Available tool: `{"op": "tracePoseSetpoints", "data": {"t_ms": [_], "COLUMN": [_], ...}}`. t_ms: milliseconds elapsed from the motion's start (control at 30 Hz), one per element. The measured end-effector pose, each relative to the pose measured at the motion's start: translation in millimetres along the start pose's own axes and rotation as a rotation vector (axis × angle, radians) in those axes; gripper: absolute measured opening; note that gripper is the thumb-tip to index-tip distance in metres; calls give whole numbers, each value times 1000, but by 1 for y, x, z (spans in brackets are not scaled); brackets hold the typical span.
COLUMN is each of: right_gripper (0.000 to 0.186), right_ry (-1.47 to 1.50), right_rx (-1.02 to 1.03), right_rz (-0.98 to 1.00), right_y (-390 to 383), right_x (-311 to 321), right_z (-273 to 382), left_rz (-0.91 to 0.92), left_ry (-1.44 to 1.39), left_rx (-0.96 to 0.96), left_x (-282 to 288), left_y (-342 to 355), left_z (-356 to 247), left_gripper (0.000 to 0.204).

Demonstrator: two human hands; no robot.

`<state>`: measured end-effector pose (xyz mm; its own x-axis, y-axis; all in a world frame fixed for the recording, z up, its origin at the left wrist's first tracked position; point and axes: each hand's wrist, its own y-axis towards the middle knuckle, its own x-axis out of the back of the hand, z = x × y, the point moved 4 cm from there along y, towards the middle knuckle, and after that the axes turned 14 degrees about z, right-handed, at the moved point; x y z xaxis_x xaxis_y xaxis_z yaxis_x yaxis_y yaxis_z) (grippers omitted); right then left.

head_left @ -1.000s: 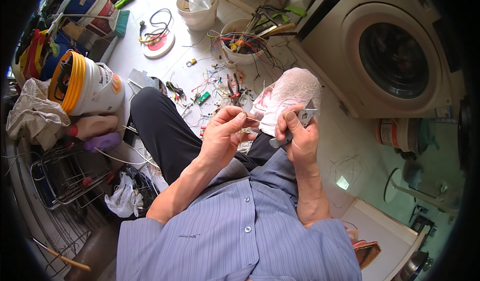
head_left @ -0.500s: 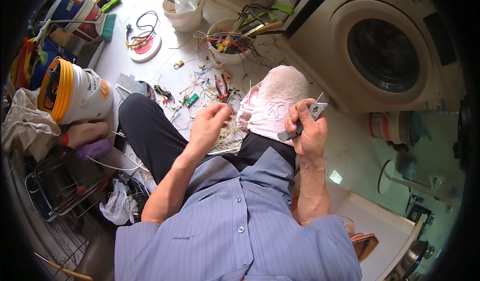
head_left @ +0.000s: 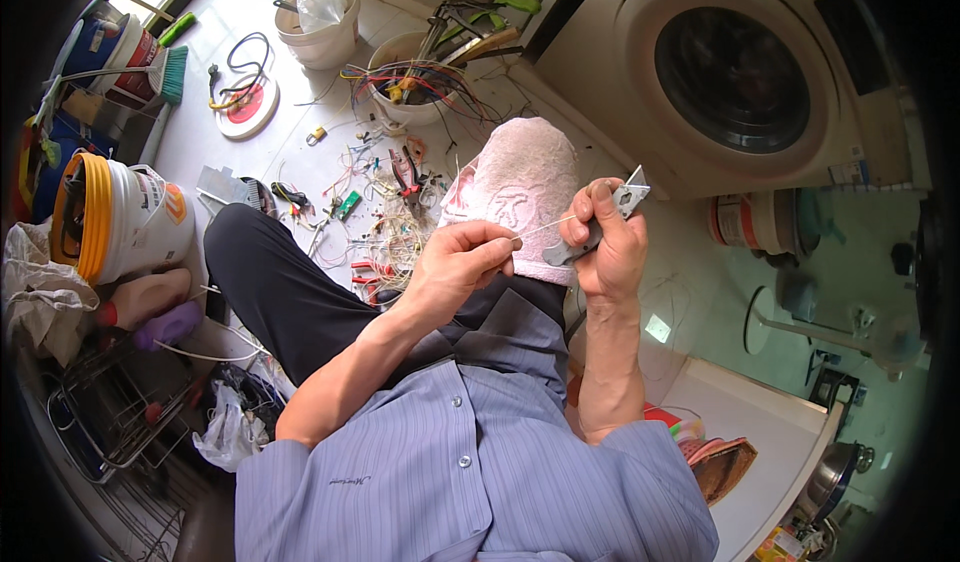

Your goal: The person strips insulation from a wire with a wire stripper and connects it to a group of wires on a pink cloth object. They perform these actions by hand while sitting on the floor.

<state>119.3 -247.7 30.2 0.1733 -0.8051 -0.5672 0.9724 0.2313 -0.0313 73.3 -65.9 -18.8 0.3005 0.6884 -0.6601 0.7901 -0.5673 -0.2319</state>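
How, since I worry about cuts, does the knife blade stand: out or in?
Out: a pointed blade shows past the end of the grey knife in the right hand.

– Any writing on the blue-grey striped cloth shirt?
– A short line of dark, slanted script on the front.
– And the pink terry towel?
– A raised, character-like emblem.
– The white plastic bucket with yellow rings?
– Dark print, too small to read.
– The beige front-loading washing machine?
– A blue-and-white label, illegible.
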Motion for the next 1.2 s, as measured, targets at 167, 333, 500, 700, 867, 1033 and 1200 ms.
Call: {"op": "tracePoseSetpoints", "data": {"t_ms": [167, 333, 500, 700, 867, 1033, 1200], "right_gripper": [16, 18, 18, 15, 14, 15, 14], "right_ry": [9, -51, -81, -332, -417, -332, -154], "right_rx": [-19, -42, -40, -53, 7, 66, 36], "right_rz": [37, 33, 80, 105, 155, 143, 20], "right_y": [-6, -18, -27, -33, -47, -49, -35], "right_x": [0, -13, -24, -35, -42, -38, -20], "right_z": [0, -7, -19, -25, -33, -4, 4], "left_rz": [-62, -157, -157, -208, -267, -361, -356], "left_ry": [-115, -358, -421, -438, -427, -388, -428], "left_rx": [17, -55, -84, -120, -134, -212, -241], "left_x": [-1, -1, 9, 14, 32, 68, 79], "left_y": [-2, 0, -3, -3, -1, -13, -11], "left_z": [1, 1, 3, 4, 13, 7, 6], "left_gripper": [12, 11, 10, 11, 12, 15, 13]}}
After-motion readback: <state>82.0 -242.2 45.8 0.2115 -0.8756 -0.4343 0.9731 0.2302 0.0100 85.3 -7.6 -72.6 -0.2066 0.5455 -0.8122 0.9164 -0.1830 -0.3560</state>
